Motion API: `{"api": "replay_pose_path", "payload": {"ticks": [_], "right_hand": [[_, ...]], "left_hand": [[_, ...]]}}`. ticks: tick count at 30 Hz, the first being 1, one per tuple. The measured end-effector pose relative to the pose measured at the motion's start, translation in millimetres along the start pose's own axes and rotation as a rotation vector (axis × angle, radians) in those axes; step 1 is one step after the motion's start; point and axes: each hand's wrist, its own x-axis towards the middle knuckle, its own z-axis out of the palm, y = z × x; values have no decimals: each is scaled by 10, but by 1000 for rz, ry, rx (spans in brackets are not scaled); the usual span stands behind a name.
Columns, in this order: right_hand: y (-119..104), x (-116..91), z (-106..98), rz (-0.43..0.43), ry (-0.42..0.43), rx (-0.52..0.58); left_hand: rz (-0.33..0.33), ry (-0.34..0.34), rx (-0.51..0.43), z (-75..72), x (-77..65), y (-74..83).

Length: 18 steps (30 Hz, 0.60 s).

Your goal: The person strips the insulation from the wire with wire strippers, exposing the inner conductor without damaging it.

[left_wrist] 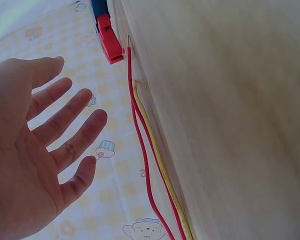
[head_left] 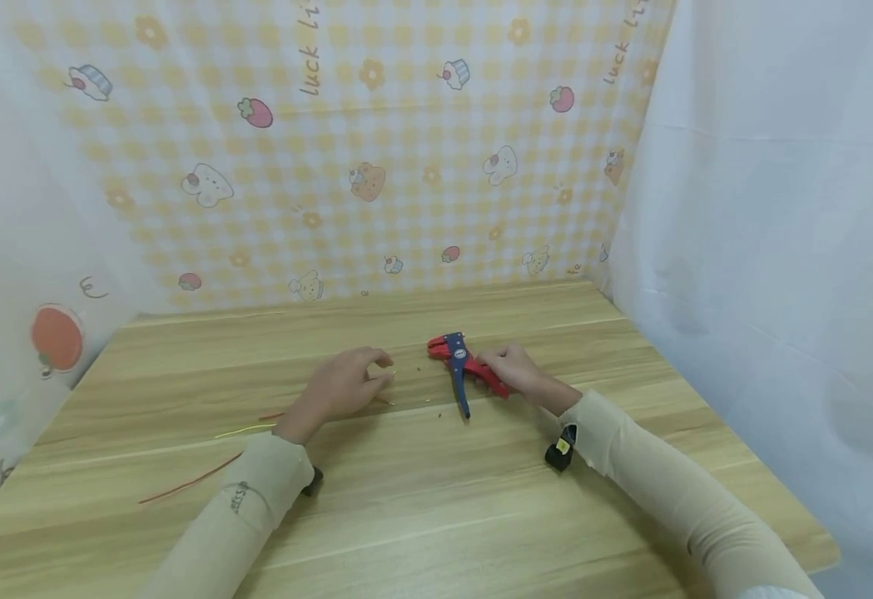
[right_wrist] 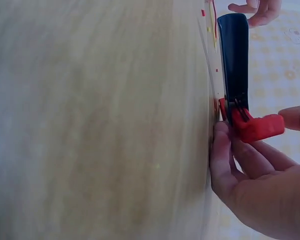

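Note:
A wire stripper (head_left: 460, 356) with one red and one dark blue handle lies on the wooden table, its red jaws pointing to the far left. My right hand (head_left: 513, 371) holds it at the red handle (right_wrist: 262, 128), thumb on one side and curled fingers on the other. To the left, my left hand (head_left: 344, 384) hovers over the wires with fingers spread and nothing in its grasp. Two red wires and a yellow wire (left_wrist: 157, 155) run beneath that hand. One red wire (left_wrist: 129, 65) has a bare metal end. In the head view the hand covers part of the wires.
Tiny scraps (head_left: 439, 415) are scattered on the table (head_left: 436, 516) near the stripper. A checked, printed cloth (head_left: 421, 125) hangs behind the table's far edge, and pale cloth (head_left: 766, 208) hangs on the right. Black wrist cameras (head_left: 560, 451) sit at both cuffs.

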Motion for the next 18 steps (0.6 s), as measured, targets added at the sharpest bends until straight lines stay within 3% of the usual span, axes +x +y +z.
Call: {"api": "replay_pose_path", "payload": {"ticks": [6, 18], "right_hand": [[-24, -21, -5, -23, -1, -74], [-43, -39, -16, 28, -86, -41]], "left_hand": [[7, -3, 6, 8, 1, -13], [-6, -6, -9, 21, -8, 7]]}}
